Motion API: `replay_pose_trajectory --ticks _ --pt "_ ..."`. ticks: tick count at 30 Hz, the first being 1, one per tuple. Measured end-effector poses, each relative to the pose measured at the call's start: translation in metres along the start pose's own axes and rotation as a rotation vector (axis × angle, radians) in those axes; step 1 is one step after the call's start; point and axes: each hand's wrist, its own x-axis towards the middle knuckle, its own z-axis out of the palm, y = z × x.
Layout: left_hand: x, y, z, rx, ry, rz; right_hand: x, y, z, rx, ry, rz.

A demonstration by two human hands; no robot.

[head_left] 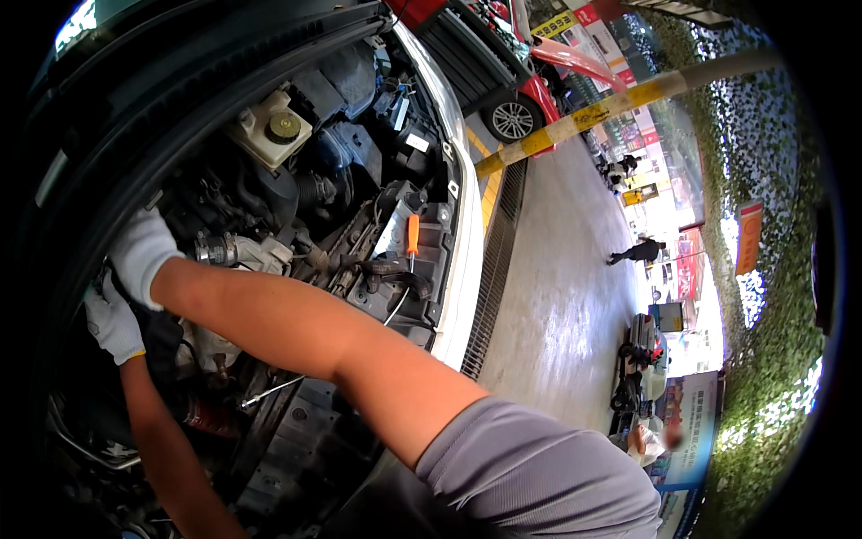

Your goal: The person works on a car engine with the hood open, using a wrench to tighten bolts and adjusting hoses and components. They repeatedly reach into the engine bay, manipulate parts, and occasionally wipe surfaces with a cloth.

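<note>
Head view, both white-gloved hands deep at the engine bay's [269, 431] left edge, right hand [139, 251] above left hand [112, 319], finger grip cannot be told, orange-handled screwdriver [412, 238] resting near the front edge.

Engine bay [296, 431] carries orange-handled screwdriver [412, 235] — long wrench [269, 393].

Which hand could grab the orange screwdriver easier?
Probably the right hand. Its arm stretches across the engine bay, and the orange-handled screwdriver stands toward the right, near the car's front edge. The left hand sits lower and farther left, deep beside a dark part. Both hands wear white gloves and are far from it.
</note>
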Motion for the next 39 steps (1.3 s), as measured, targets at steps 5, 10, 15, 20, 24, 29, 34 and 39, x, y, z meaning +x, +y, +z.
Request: replay_pose_trajectory --ticks 5,10,15,20,24,29,34,39 --pt "0.0 -0.04 0.023 -0.125 0.06 0.09 0.055 -0.036 0.1 0.445 0.637 0.22" --pt "0.001 0.011 0.007 -0.004 0.065 -0.119 0.014 -0.012 0.041 -0.068 0.316 0.016" --pt "-0.003 0.003 0.007 0.059 0.04 -0.212 0.008 -0.006 0.026 0.015 0.218 -0.067" --pt "-0.007 -0.029 0.017 0.022 0.157 0.213 0.038 -0.027 0.06 0.447 0.323 0.2" --pt "-0.001 -0.043 0.014 0.036 0.028 -0.016 0.033 -0.02 0.061 0.138 0.268 0.083" --pt "-0.014 0.17 -0.016 0.232 0.105 -0.542 0.058 -0.052 0.106 0.594 0.824 0.399" --pt "0.005 -0.03 0.005 0.062 0.097 0.052 0.023 -0.006 0.044 0.068 0.212 -0.039" --pt "-0.011 0.054 0.007 0.135 0.067 -0.303 0.052 -0.039 0.101 0.519 0.731 0.316"
